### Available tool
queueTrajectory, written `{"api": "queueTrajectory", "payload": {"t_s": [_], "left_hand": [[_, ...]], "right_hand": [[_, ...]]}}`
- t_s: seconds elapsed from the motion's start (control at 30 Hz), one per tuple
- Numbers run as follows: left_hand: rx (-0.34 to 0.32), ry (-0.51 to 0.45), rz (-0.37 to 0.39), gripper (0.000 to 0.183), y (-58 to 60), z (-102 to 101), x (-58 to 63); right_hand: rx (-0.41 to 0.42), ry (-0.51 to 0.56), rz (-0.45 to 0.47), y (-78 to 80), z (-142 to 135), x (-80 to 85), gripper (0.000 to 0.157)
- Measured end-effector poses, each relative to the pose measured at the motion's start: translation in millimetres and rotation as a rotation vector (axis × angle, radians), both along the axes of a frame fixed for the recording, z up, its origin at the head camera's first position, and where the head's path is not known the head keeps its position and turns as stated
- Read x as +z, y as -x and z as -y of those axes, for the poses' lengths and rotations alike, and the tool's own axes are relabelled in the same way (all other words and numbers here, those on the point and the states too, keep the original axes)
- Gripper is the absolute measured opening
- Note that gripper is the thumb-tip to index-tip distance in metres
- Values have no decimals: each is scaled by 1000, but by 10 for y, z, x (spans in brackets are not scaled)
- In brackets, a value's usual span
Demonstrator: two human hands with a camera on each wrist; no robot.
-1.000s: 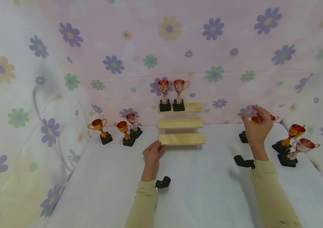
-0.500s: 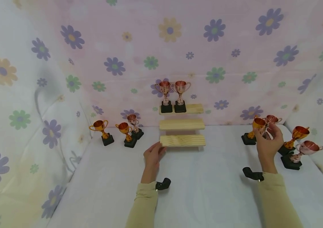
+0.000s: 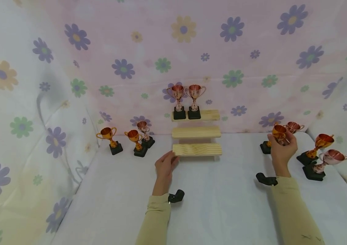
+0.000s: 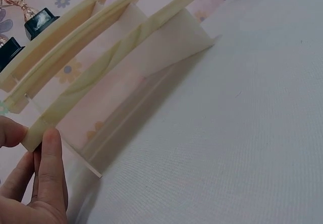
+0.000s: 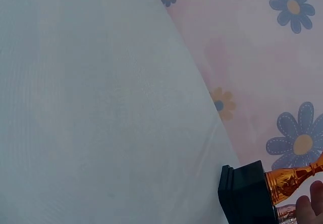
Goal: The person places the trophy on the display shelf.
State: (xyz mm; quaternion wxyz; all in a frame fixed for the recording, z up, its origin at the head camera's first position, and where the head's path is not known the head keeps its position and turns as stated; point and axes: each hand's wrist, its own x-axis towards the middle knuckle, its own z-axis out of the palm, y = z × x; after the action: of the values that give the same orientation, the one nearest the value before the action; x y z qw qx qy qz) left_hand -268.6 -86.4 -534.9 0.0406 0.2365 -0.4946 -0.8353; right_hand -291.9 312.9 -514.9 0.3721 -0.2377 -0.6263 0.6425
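My left hand (image 3: pixel 164 166) pinches the left end of the lowest board of a three-step wooden display stand (image 3: pixel 197 149); the left wrist view shows thumb and fingertips (image 4: pixel 51 148) on either side of that board (image 4: pixel 108 65). Two rose-gold trophy cups (image 3: pixel 194 98) stand side by side on the left of the top step. At the right, my right hand (image 3: pixel 283 151) holds a gold trophy cup (image 3: pixel 280 129), thumb and fingers at either side of its bowl. Its black base (image 5: pixel 247 191) shows in the right wrist view. Behind it is a rose-gold trophy (image 3: pixel 294 126), partly hidden.
Further right, another gold trophy (image 3: pixel 324 140) and a rose-gold trophy (image 3: pixel 334 157) tilt outward in view. On the left side stand two gold trophies (image 3: pixel 107 133) and a rose-gold one (image 3: pixel 143 126). A flowered cloth (image 3: pixel 250 102) backs the white table (image 3: pixel 216 197).
My right hand went right and down to the rose-gold trophy, then came back left to the gold trophy's bowl. My left hand stays on the lowest board.
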Motion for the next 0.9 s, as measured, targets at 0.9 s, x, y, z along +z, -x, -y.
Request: {"api": "queueTrajectory", "payload": {"t_s": [0.9], "left_hand": [[0,-8,15,29,-9,-6,28]], "right_hand": [[100,-237,-25,-109,239,66,49]]}}
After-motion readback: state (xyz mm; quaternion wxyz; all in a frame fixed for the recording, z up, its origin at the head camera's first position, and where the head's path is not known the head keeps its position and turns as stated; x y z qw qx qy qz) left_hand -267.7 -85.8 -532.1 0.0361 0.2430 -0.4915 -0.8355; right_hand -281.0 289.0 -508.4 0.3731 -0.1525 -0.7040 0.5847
